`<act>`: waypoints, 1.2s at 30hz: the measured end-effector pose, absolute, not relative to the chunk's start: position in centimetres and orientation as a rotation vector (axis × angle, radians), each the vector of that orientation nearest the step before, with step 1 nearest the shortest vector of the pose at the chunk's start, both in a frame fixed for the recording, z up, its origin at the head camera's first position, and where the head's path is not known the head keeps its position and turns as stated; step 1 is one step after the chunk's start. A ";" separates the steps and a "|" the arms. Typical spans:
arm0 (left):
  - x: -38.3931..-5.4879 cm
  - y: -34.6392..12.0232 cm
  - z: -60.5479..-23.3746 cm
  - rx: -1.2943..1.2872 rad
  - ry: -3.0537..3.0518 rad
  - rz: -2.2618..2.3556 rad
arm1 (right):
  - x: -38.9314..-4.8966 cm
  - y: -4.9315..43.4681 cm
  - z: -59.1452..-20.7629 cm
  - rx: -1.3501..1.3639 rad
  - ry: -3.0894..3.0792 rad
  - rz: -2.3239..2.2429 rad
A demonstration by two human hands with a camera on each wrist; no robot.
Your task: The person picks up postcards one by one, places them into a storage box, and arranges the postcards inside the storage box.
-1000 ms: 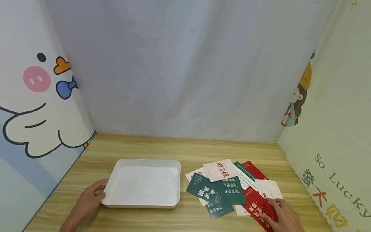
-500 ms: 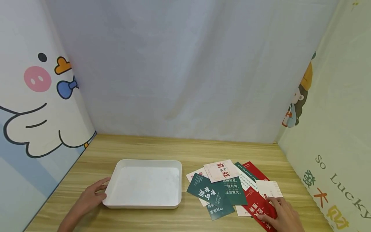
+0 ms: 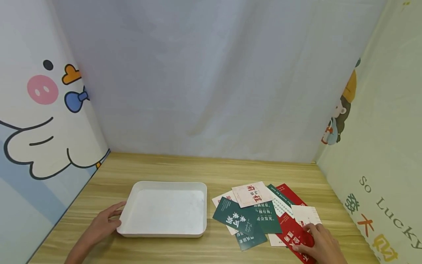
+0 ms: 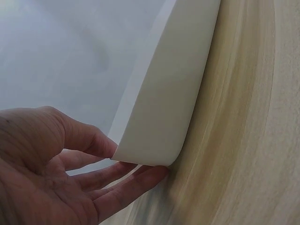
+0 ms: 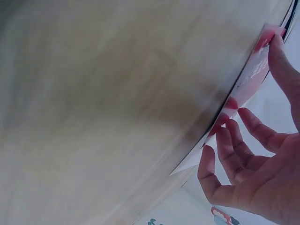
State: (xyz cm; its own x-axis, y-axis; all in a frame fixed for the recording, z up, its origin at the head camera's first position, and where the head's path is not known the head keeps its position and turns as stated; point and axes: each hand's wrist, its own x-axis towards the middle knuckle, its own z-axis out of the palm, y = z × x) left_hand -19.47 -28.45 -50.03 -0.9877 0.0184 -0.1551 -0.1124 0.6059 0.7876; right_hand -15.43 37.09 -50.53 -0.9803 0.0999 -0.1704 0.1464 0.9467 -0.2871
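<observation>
A shallow white tray [image 3: 165,211] lies on the table. My left hand [image 3: 103,223] rests at its front left corner. In the left wrist view the thumb [image 4: 89,138] touches the rim, and the other fingers lie against the tray's side. On the right, cards with Chinese lettering lie in an overlapping heap. My right hand [image 3: 324,246] touches a red card [image 3: 291,231] at the heap's near right. In the right wrist view, spread, slightly bent fingers reach down to the flat card [image 5: 248,79]. A cream card [image 3: 304,213] lies just beyond those fingers.
The heap also has a dark green card [image 3: 234,216], a pink-white card [image 3: 252,194] on top, and another red card [image 3: 291,193] at the back. Bare wood-grain table [image 3: 211,170] runs behind the tray and heap. Printed cloth walls stand left and right, a plain one behind.
Tray and cards have shifted very slightly rightward in the view, together with the background. The right hand's fingers have shifted slightly on the red card; the left hand stays at the tray.
</observation>
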 end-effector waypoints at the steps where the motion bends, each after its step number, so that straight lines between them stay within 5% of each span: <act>1: -19.4 -28.5 -50.0 -0.079 2.671 1.340 | -15.5 37.1 -50.5 0.203 2.931 -0.469; 36: -20.1 -28.4 -49.4 -0.103 2.609 1.358 | -15.9 37.4 -49.2 0.332 2.750 -0.692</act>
